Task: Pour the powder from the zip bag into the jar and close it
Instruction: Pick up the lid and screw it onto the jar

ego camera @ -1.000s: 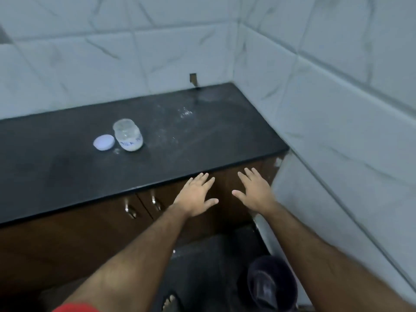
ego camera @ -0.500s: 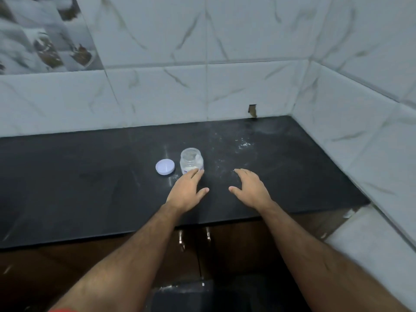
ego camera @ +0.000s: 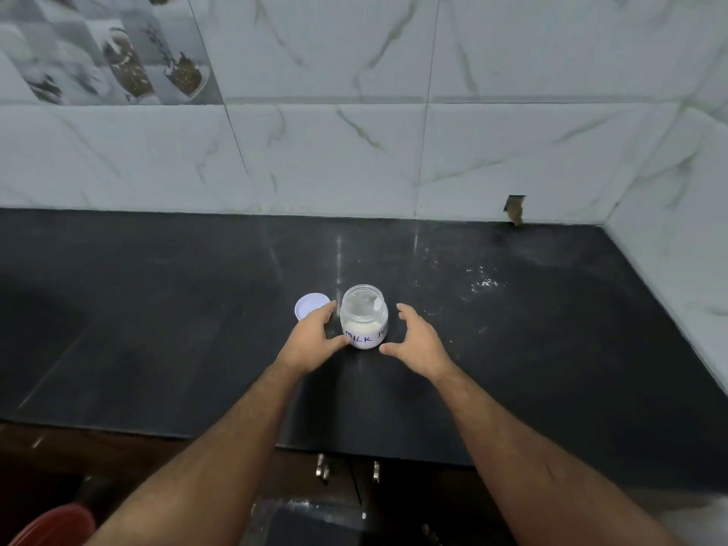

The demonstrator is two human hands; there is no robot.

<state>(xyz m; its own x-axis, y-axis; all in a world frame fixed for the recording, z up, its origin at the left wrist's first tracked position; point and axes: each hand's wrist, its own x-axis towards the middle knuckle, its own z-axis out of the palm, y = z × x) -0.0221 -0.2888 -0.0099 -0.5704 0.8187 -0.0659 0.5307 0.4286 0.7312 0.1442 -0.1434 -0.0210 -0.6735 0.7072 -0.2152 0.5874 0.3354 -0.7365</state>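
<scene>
Since 0.5 s ago both hands have closed in on the jar [ego camera: 364,318] at frame centre on the tabletop [ego camera: 157,317]. Left hand [ego camera: 313,338] touches its left wall, fingers curled, grip not closed; right hand [ego camera: 417,340] spread, just beside it, holding nothing. Judgement: jar being steadied. Jar open, clear, white powder low inside, hand-lettered "MILK". Lid [ego camera: 309,306] flat to its left. No zip bag visible.

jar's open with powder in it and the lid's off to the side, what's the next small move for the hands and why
Probably the left hand should shift to the white lid beside it and pick it up. The jar stands open with powder inside, no zip bag is in view, and the right hand is cupped near the jar, ready to steady it for capping.
</scene>
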